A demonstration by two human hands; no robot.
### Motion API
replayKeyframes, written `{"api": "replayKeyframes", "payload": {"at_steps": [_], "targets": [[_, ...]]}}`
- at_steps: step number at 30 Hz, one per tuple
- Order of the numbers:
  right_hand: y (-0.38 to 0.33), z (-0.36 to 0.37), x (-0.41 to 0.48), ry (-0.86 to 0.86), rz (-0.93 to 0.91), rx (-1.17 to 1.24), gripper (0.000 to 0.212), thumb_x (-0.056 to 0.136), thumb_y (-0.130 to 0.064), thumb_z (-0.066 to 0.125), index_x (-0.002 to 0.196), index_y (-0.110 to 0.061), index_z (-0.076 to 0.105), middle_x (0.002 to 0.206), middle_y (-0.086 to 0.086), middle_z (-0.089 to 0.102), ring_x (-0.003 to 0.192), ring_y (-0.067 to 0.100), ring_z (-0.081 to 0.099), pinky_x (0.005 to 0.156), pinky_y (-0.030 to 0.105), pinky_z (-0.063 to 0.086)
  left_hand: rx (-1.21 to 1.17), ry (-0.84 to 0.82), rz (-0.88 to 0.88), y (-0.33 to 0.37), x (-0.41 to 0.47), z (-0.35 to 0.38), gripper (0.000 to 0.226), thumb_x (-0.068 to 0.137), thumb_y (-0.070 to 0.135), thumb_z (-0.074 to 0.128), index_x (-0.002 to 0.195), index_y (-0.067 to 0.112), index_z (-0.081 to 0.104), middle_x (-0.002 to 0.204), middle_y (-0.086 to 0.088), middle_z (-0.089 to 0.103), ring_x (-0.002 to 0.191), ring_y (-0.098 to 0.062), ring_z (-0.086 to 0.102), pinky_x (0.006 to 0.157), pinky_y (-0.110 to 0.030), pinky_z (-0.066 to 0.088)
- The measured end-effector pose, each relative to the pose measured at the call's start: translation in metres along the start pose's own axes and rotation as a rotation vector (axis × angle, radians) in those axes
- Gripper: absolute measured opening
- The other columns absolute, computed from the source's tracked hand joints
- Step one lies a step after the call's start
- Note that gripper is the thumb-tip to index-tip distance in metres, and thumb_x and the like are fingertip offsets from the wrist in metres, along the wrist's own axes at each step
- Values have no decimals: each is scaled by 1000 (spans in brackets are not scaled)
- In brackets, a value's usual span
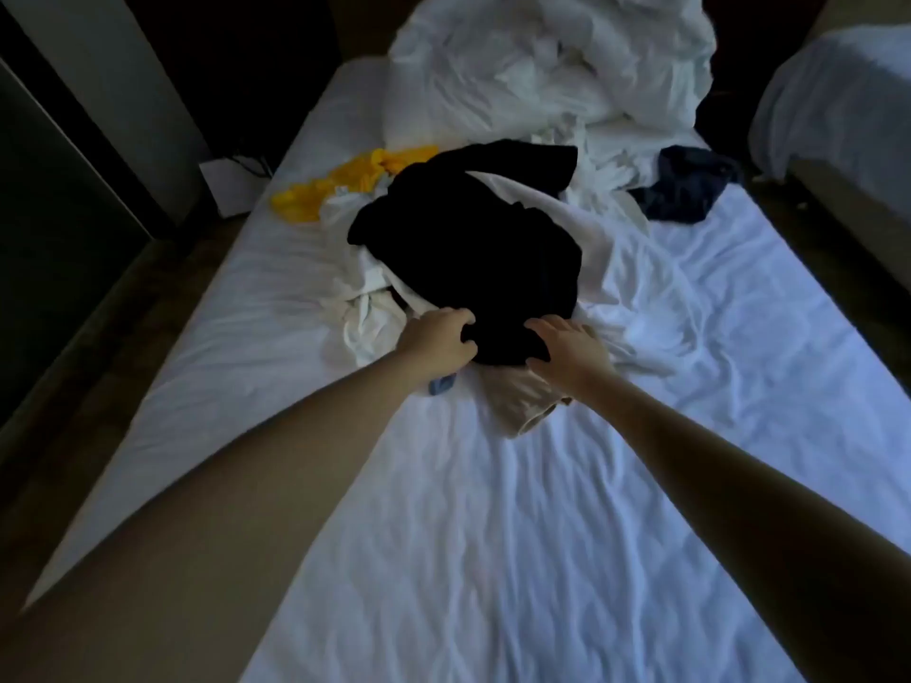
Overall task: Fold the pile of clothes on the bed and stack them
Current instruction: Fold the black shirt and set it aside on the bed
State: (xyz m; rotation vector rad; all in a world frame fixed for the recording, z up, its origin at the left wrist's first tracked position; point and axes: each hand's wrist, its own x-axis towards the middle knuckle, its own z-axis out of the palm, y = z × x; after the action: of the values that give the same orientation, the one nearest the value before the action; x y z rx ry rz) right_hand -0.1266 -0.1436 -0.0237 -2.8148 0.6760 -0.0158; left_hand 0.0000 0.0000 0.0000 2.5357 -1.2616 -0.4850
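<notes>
My left hand (438, 337) has its fingers (461, 318) curled over the near edge of the black garment (473, 248), with the thumb tucked beneath, so the cloth is pinched between them. My right hand (567, 352) grips the same edge just beside it. Its fingers are spread across the top and its thumb is below, with a fold of the black cloth caught between. Both arms reach out straight over the bed sheet (493, 534), which is white and wrinkled.

The black garment lies on top of the pile in the middle of the bed, crumpled and unfolded. A beige garment (522, 401) pokes out from under its near edge, directly below my right wrist. A small blue piece of cloth (441, 385) shows under my left wrist, but I cannot tell what it is. Bunched white clothes (365, 308) lie against the pile's left side and touch the black garment. A white shirt (606, 224) spreads out from under it on the right.

Further back on the left, a yellow garment (340, 184) lies near the mattress edge. A dark navy garment (685, 189) sits apart at the right rear. Behind everything, a heaped white duvet (542, 66) fills the head of the bed. A white box (222, 184) stands on the floor to the left, and a second bed (838, 91) shows at the right.
</notes>
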Motion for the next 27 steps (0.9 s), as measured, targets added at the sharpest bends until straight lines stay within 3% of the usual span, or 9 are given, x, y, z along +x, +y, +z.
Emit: {"api": "replayKeyframes", "payload": {"at_steps": [5, 8, 10, 12, 15, 19, 23, 25, 27], "targets": [[9, 32, 23, -80, 75, -26, 54, 89, -30, 55, 138, -20, 39, 143, 2, 35, 131, 25, 34, 106, 36, 28, -271, -71, -165, -3, 27, 31, 42, 96, 23, 49, 136, 12, 44, 132, -10, 53, 115, -28, 55, 95, -41, 47], [12, 43, 32, -35, 82, -45, 35, 91, -18, 49, 126, -11, 49, 137, 5, 39, 124, 26, 38, 99, 35, 32, -465, -63, -267, 0, 39, 41, 37, 94, 21, 51, 129, 11, 51, 124, -6, 55, 113, -21, 52, 89, -28, 42], [14, 48, 35, 8, 114, -13, 32, 89, -4, 45, 120, -7, 50, 125, 10, 47, 115, 30, 45, 92, 36, 37, -592, -47, -355, 0, 46, 47, 11, 93, 17, 52, 101, 14, 60, 97, -2, 55, 89, -15, 53, 81, -25, 37], [15, 48, 37, 39, 169, 57, 31, 86, 3, 41, 115, -5, 47, 114, 14, 52, 109, 34, 50, 82, 38, 41, -657, -50, -409, 3, 50, 49, 23, 91, 14, 52, 70, 21, 47, 75, 1, 44, 68, -11, 43, 75, -27, 34], [18, 50, 41, 56, 306, 261, 24, 87, 2, 40, 110, -2, 42, 104, 20, 57, 97, 37, 56, 68, 36, 38, -709, -57, -431, 4, 52, 51, 31, 90, 12, 52, 64, 22, 40, 69, 1, 41, 64, -13, 40, 72, -29, 33], [15, 46, 43, 52, 432, 498, 27, 86, 0, 44, 108, 0, 58, 104, 19, 64, 99, 34, 58, 73, 31, 41, -788, -65, -441, 6, 43, 47, 30, 92, 14, 50, 66, 22, 39, 69, -1, 39, 63, -14, 38, 68, -29, 31], [-3, 21, 25, -58, 349, 909, 20, 90, 2, 50, 104, -1, 64, 75, 4, 57, 66, 14, 57, 57, 18, 43, -938, -52, -480, 8, 31, 36, 17, 94, 29, 50, 97, 13, 54, 88, -5, 57, 77, -15, 54, 65, -26, 41], [-9, 6, 6, -197, 245, 1035, 17, 91, 4, 49, 91, -9, 60, 67, -2, 52, 53, 3, 51, 47, 10, 40, -1082, -52, -576, 4, 27, 33, 48, 87, 50, 52, 123, 18, 50, 116, -4, 61, 100, -22, 58, 76, -31, 48], [-15, -3, -14, -438, 82, 1180, 26, 91, 8, 46, 77, -11, 55, 59, -6, 52, 51, 2, 49, 49, 9, 38, -1209, -80, -644, 6, 18, 32, 50, 85, 55, 55, 122, 22, 52, 114, -3, 63, 98, -23, 60, 78, -36, 51]]}}
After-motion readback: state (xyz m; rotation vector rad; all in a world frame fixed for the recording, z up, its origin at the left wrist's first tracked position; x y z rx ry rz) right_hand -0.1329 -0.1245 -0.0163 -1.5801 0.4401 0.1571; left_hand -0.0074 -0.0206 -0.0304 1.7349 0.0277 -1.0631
